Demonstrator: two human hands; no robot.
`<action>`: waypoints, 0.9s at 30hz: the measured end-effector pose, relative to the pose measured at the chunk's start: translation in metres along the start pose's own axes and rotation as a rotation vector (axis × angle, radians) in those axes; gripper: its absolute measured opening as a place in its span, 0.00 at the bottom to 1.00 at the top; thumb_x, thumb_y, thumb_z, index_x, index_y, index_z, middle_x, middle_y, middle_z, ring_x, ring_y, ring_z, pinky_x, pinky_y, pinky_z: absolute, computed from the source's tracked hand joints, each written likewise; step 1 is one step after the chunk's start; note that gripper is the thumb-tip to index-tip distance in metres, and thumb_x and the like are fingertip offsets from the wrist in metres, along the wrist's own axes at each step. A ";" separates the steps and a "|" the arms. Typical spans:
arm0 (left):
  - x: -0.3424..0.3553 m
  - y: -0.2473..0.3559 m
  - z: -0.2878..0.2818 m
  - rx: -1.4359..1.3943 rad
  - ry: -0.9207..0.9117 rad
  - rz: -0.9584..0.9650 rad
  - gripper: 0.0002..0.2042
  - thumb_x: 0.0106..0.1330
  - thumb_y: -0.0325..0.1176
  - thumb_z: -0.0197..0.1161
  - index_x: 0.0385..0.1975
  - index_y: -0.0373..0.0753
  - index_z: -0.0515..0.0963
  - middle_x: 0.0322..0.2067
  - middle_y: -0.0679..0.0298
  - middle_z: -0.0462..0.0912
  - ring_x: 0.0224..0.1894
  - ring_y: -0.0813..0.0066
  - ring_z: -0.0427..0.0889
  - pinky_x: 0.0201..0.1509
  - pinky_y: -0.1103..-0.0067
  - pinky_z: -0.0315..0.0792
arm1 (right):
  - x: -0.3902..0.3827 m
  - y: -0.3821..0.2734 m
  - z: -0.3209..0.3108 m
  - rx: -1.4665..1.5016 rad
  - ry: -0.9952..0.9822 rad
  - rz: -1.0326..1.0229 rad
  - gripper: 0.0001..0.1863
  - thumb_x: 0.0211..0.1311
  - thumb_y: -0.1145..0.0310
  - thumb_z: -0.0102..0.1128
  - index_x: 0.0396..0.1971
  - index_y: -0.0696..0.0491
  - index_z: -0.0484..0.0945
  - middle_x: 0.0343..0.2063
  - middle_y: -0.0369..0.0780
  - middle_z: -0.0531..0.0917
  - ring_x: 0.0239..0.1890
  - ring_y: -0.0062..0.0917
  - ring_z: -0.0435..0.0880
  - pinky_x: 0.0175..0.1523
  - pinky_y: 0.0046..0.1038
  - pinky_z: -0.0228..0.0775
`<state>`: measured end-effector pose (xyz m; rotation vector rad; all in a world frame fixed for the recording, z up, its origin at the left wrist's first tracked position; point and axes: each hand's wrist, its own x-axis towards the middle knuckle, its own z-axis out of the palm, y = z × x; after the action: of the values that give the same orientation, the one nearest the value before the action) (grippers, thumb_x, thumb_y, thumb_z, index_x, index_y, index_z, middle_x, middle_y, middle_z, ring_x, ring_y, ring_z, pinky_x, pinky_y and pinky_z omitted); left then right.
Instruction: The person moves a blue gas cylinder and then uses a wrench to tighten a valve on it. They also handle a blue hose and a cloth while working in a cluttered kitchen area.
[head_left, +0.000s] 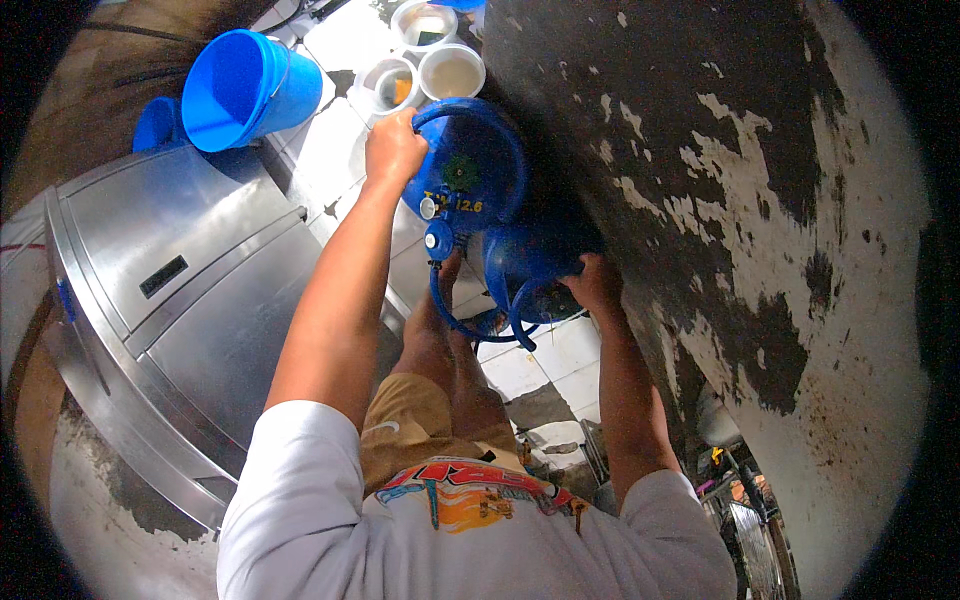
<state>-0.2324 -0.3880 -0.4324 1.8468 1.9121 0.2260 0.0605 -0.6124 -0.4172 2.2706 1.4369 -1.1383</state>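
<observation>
L hand (396,150) is wrapped tight round the ring handle (465,105) of a blue gas tank (495,165) at 12 o'clock. R hand (595,286) is curled at the edge of a 2nd blue tank (520,245), at 5 o'clock from the 1st; fingers partly hidden, can't tell if it grips. Blue regulator (438,241) w/ hose (446,308) sits at the 1st tank's 7 o'clock edge. Tubs (481,80) approx 12, bucket (290,95) btwn 10 & 11, steel cabinet (225,340) at 9, peeling wall (690,210) at 2.
</observation>
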 end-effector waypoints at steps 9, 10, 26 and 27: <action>0.002 -0.004 0.004 0.050 -0.015 0.041 0.13 0.52 0.27 0.55 0.37 0.39 0.80 0.37 0.52 0.82 0.42 0.53 0.80 0.48 0.64 0.73 | 0.005 0.005 0.006 0.002 0.029 0.050 0.32 0.40 0.53 0.72 0.45 0.58 0.78 0.47 0.52 0.79 0.49 0.45 0.78 0.56 0.41 0.67; 0.002 -0.004 0.002 0.067 -0.026 0.027 0.13 0.52 0.27 0.55 0.37 0.39 0.80 0.38 0.53 0.82 0.42 0.53 0.80 0.48 0.64 0.73 | 0.005 0.003 0.007 -0.021 0.042 0.044 0.32 0.40 0.53 0.73 0.45 0.58 0.78 0.47 0.52 0.79 0.49 0.45 0.78 0.55 0.41 0.67; 0.001 0.034 -0.017 0.180 -0.450 -0.169 0.28 0.61 0.40 0.57 0.62 0.43 0.60 0.58 0.52 0.69 0.58 0.48 0.69 0.59 0.57 0.64 | -0.223 0.175 0.099 0.288 0.117 0.175 0.10 0.46 0.68 0.63 0.30 0.55 0.80 0.36 0.41 0.82 0.40 0.32 0.80 0.45 0.32 0.72; -0.007 0.039 -0.031 0.197 -0.457 -0.208 0.37 0.60 0.45 0.61 0.66 0.42 0.50 0.63 0.50 0.59 0.63 0.47 0.61 0.62 0.56 0.59 | -0.256 0.189 0.114 0.280 0.082 0.156 0.06 0.46 0.70 0.62 0.25 0.56 0.80 0.32 0.40 0.84 0.36 0.29 0.82 0.42 0.31 0.73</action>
<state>-0.2112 -0.3857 -0.3867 1.6201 1.8224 -0.4308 0.1082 -0.9406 -0.3517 2.5933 1.1631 -1.2787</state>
